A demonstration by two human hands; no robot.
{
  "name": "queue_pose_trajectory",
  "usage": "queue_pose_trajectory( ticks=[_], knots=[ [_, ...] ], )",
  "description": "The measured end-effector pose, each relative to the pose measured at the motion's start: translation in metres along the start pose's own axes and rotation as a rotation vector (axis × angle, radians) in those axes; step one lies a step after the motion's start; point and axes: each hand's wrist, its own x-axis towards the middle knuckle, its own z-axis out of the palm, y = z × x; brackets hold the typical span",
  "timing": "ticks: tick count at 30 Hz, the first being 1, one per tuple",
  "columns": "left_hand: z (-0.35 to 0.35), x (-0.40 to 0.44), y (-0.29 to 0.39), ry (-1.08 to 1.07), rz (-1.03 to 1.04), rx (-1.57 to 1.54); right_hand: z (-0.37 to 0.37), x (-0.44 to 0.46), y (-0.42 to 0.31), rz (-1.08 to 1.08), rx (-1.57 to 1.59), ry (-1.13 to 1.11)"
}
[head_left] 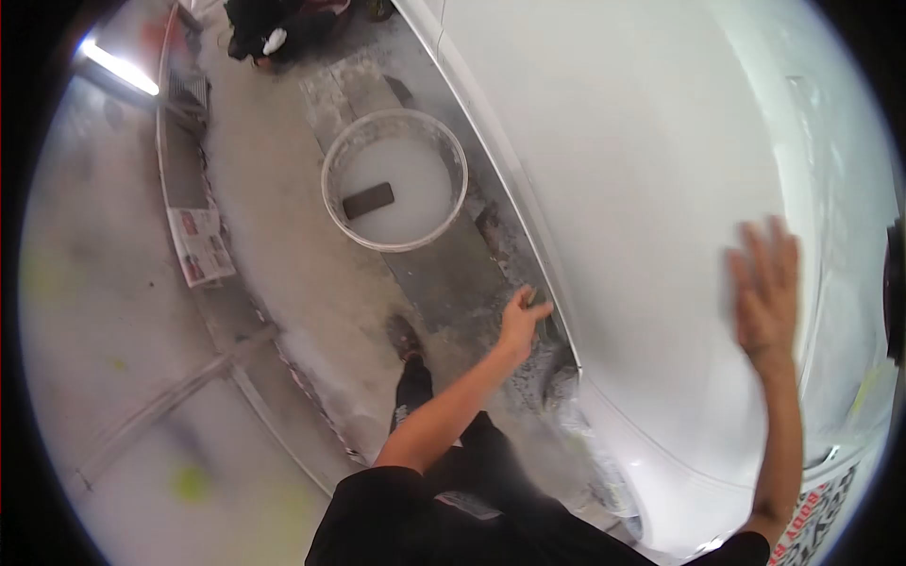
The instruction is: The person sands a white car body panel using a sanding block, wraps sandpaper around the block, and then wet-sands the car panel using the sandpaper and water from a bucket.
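Over the white car panel (642,189), my right hand (766,288) is spread flat with its fingers apart and slightly blurred; it holds nothing. Whether its palm touches the surface I cannot tell. My left hand (522,321) hangs beside the panel's lower edge, above the floor, its fingers partly bent and apart, with nothing visible in them. A white round bucket (457,213) of cloudy liquid stands ahead of my left hand on the floor. One dark rectangular block (368,200) lies in the bucket, toward its left side.
A person in dark clothing (274,30) is low down at the top left. Along the left wall runs a ledge with newspaper (200,247) on it. My shoe (404,337) is on the floor below the bucket. Plastic sheeting (604,462) lies by the panel's lower edge.
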Motion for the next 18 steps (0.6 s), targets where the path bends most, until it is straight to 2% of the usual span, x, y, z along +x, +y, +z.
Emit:
queue_pose_trajectory(
  ticks=[2,4,5,6,9,12,15,17,18],
  knots=[
    [-0.013,-0.031,-0.008,-0.106,-0.083,0.04,0.043,-0.013,-0.072,0.026,0.295,0.012],
    [-0.028,-0.041,-0.009,-0.166,-0.093,0.081,0.08,-0.03,-0.162,0.101,0.526,-0.116],
    [-0.035,-0.044,-0.011,-0.178,-0.056,0.1,0.088,-0.039,-0.2,0.2,0.667,-0.266],
    [-0.04,-0.047,-0.012,-0.186,-0.024,0.111,0.097,-0.044,-0.227,0.287,0.816,-0.316],
    [-0.044,-0.076,0.007,-0.029,-0.04,0.1,0.111,-0.067,-0.292,0.611,1.143,-0.277],
    [-0.048,-0.105,0.002,-0.019,-0.039,0.18,0.132,-0.087,-0.315,0.674,1.193,-0.1],
    [-0.065,-0.115,0.002,-0.093,-0.057,0.132,0.156,-0.097,-0.31,0.727,1.392,0.034],
    [-0.078,-0.117,0.005,-0.184,-0.094,0.044,0.161,-0.105,-0.308,0.813,1.522,0.045],
    [-0.086,-0.118,0.003,-0.19,-0.065,0.097,0.161,-0.107,-0.306,0.853,1.583,0.051]
  ],
)
